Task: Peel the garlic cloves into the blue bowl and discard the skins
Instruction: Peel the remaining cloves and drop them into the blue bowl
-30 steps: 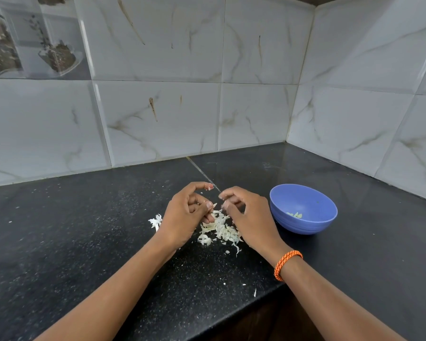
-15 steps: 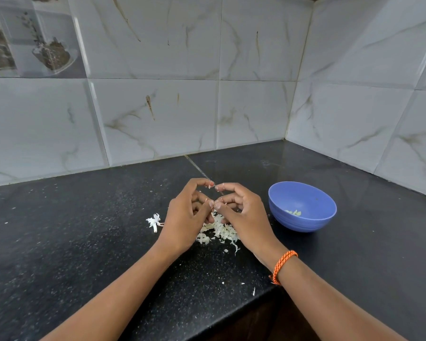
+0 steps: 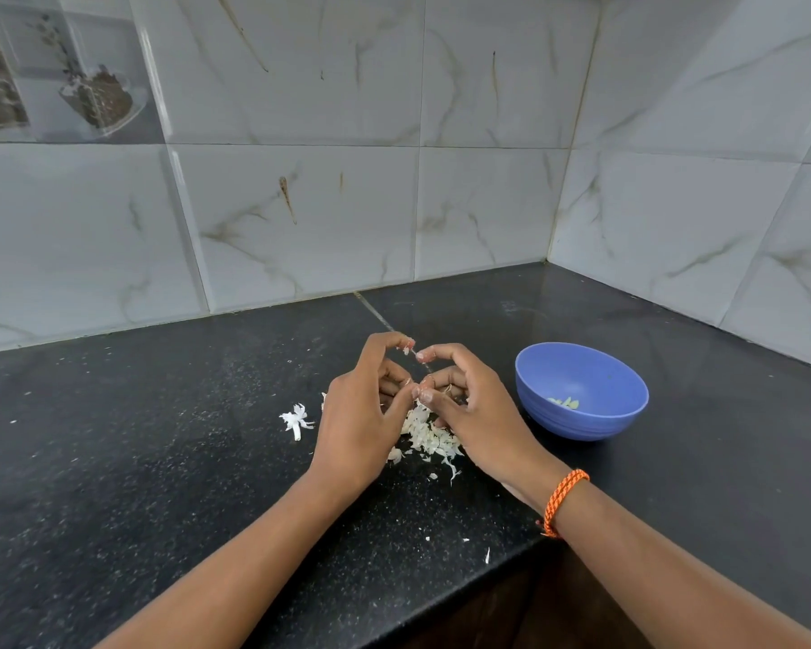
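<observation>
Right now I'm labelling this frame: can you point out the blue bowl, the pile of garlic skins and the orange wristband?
blue bowl (image 3: 595,416): head view, outer front wall.
pile of garlic skins (image 3: 429,435): head view, middle of the heap between the hands.
orange wristband (image 3: 563,498): head view, braided cord on the right wrist.

Even, soft daylight fills the scene, with faint shadows. The glossy wall tiles (image 3: 300,203) show pale glare. Wide-angle distortion bends lines near the edges; focus is sharp.
</observation>
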{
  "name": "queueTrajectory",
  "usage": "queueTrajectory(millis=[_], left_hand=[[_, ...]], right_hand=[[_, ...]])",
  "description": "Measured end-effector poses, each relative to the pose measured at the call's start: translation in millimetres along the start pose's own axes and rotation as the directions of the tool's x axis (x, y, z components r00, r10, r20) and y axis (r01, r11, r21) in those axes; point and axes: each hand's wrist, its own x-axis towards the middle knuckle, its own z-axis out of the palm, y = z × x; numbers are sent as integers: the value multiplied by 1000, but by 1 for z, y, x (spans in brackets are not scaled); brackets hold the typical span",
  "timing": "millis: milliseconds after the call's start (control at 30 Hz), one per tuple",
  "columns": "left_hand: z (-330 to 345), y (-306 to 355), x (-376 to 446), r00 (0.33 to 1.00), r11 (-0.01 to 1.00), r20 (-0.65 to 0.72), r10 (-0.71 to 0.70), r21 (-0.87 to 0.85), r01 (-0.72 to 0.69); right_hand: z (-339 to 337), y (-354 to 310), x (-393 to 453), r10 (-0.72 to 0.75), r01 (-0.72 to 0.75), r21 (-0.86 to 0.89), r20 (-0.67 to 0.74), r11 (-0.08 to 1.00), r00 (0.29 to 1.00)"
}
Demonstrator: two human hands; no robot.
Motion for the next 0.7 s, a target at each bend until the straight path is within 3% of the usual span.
queueTrajectory(millis=[167,333,700], left_hand=[[1,3,0,1000,1000,-10,14,19,-14],[0,5,1,999,995,-16,-49,-86,47],[-1,1,4,968,918,25,-249,-312,244]], right_hand=[[-3,4,3,6,2,-96,82,995,997],[-5,3,-2,-5,1,83,51,997,999],[-6,11,-6,-109,97,-122,-92,988,990]])
